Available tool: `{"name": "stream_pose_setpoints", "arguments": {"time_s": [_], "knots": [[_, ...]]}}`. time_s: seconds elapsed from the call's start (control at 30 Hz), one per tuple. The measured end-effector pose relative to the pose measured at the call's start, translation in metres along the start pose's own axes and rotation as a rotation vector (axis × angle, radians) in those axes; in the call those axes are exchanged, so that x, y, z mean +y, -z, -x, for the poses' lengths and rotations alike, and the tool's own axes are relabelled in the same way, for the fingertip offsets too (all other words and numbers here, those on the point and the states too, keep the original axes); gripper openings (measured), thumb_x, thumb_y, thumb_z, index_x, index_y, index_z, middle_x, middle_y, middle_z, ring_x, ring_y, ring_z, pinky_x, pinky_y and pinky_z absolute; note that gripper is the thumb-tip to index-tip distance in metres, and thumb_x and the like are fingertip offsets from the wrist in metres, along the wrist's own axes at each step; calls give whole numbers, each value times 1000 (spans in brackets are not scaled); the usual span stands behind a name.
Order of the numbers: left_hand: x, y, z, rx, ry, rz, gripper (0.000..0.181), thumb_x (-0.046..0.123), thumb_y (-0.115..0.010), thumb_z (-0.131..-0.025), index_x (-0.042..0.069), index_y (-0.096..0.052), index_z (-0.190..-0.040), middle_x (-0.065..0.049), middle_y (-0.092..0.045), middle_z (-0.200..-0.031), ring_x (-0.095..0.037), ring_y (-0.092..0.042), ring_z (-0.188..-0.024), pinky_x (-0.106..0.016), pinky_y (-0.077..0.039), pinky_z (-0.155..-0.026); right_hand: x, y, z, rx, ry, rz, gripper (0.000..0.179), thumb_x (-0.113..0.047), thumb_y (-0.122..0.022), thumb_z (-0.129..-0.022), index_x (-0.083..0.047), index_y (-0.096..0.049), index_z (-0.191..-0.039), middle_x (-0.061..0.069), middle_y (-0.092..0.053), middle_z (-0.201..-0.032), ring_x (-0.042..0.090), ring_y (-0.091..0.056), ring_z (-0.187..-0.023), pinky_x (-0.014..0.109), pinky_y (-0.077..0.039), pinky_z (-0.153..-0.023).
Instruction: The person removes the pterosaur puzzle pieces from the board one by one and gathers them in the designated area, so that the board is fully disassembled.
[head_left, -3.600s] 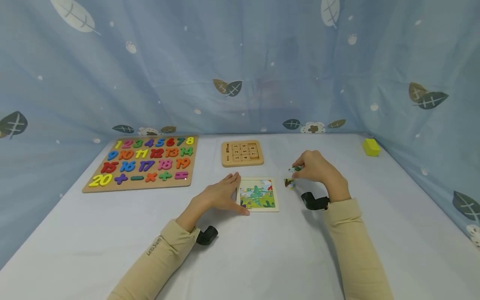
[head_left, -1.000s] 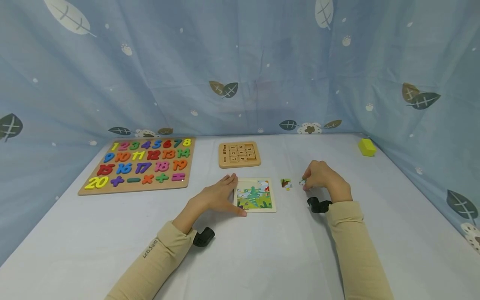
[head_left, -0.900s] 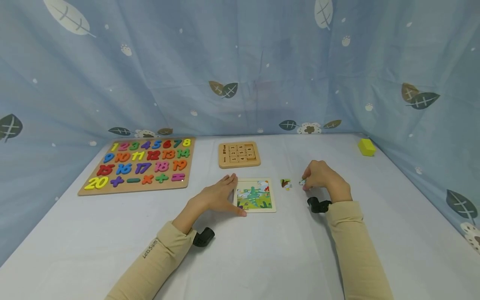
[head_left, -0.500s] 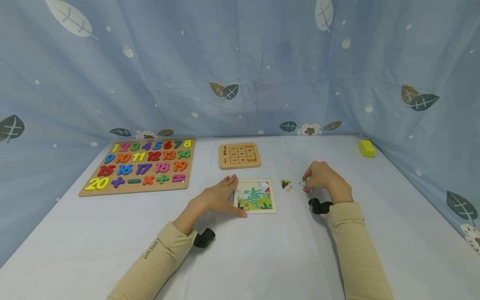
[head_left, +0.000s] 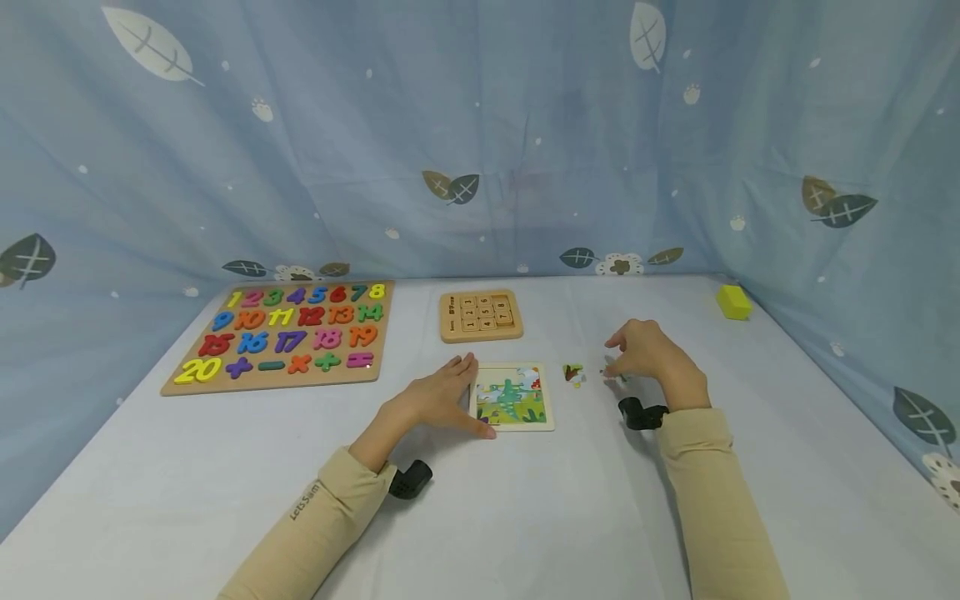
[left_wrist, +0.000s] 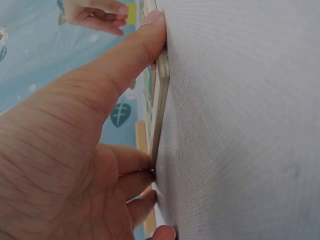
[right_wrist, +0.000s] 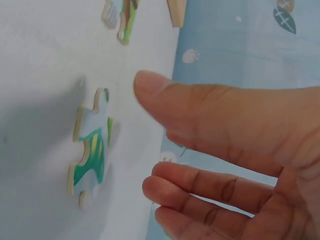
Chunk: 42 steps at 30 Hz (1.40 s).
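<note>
My left hand (head_left: 438, 400) holds the left side of a small wood-framed jigsaw puzzle (head_left: 525, 427) showing a green dinosaur. Its thumb is on the near edge, and its fingertips meet the left edge (left_wrist: 159, 110) in the left wrist view. Right of the puzzle, my right hand (head_left: 647, 350) hovers with thumb and fingers apart, nothing between them. Just below it, a green and pale-blue jigsaw piece (right_wrist: 92, 160) lies on the white cloth, partly hidden by the fingers in the head view. A second jigsaw piece (head_left: 573, 375), brown and green, lies between puzzle and right hand.
A number board (head_left: 262, 385) with colourful numerals stands at the back left. Behind the puzzle is a wooden sliding number puzzle (head_left: 480, 337). A yellow block (head_left: 733, 302) sits at the far right, near the blue leaf-print curtain (head_left: 517, 125).
My right hand carried the jigsaw piece from above the brown one to the right and set it down. Its fingers have now parted and let go. My left hand stays at the puzzle.
</note>
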<state>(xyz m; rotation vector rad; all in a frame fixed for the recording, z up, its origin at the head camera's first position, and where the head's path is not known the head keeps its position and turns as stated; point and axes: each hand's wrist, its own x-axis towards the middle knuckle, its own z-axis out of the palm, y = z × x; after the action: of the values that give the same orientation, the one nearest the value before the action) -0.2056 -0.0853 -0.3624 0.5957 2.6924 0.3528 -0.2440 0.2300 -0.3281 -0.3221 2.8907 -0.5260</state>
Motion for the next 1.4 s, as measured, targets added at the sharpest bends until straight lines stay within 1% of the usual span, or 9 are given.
{"name": "stream_pose_setpoints", "arguments": {"time_s": [0.17, 0.33, 0.47, 0.63, 0.77, 1.0, 1.23, 1.3, 1.4], "knots": [[0, 2, 1, -1, -7, 8, 116, 64, -71, -74, 7, -12, -155, -7, -5, -163, -26, -5, -151, -60, -24, -113, -5, 3, 0, 14, 10, -9, 52, -18, -77, -78, 6, -63, -122, 30, -61, -118, 36, -61, -99, 46, -52, -83], [-3, 4, 4, 7, 14, 1, 116, 65, -71, -73, 7, -12, -155, -6, -4, -163, -25, -5, -151, -59, -24, -113, -10, 4, -2, 42, 33, -16, 52, -19, -77, -79, 6, -63, -122, 28, -62, -113, 30, -60, -87, 40, -51, -76], [-4, 4, 4, 2, 7, 4, 116, 65, -70, -74, 7, -11, -155, -6, -3, -163, -25, -4, -151, -58, -23, -114, -14, 2, -4, 52, 53, -16, 50, -17, -75, -80, 7, -63, -122, 26, -62, -107, 25, -54, -80, 36, -48, -71], [-3, 4, 3, -1, -1, 2, 116, 65, -70, -74, 7, -11, -155, -7, -4, -163, -26, -5, -151, -58, -23, -114, -25, -5, -8, 55, 64, 7, 47, -16, -76, -81, 6, -64, -121, 26, -63, -109, 30, -59, -89, 39, -50, -75], [-2, 3, 2, -3, 4, 1, 115, 64, -71, -74, 6, -12, -155, -7, -4, -163, -26, -5, -151, -57, -23, -115, -38, -13, -12, 33, 95, -7, 47, -18, -77, -80, 4, -65, -121, 25, -64, -113, 32, -60, -97, 41, -52, -79], [-1, 1, 1, -5, -2, -5, 115, 66, -70, -74, 8, -12, -155, -6, -4, -163, -25, -5, -151, -54, -24, -115, -59, -22, -14, -34, 152, -30, 47, -22, -78, -81, 1, -66, -120, 19, -66, -111, 27, -60, -96, 39, -52, -81], [0, 1, 0, -1, 9, -16, 115, 67, -70, -73, 8, -13, -155, -5, -5, -163, -24, -6, -151, -54, -25, -115, -73, -31, -15, -66, 151, -25, 44, -25, -79, -79, 0, -70, -114, 14, -70, -112, 23, -61, -95, 36, -52, -79], [1, 1, 0, 0, 9, -13, 115, 66, -70, -73, 8, -13, -155, -5, -6, -163, -24, -6, -151, -54, -26, -115, -76, -34, -16, -69, 161, -21, 44, -25, -80, -79, 0, -70, -114, 13, -70, -110, 22, -60, -94, 36, -52, -80], [2, 1, 1, 2, 9, -14, 115, 67, -70, -73, 8, -13, -155, -5, -6, -163, -24, -7, -151, -55, -27, -114, -80, -39, -18, -82, 161, -25, 48, -24, -80, -79, 2, -67, -118, 11, -66, -98, 19, -56, -84, 32, -49, -71]]}}
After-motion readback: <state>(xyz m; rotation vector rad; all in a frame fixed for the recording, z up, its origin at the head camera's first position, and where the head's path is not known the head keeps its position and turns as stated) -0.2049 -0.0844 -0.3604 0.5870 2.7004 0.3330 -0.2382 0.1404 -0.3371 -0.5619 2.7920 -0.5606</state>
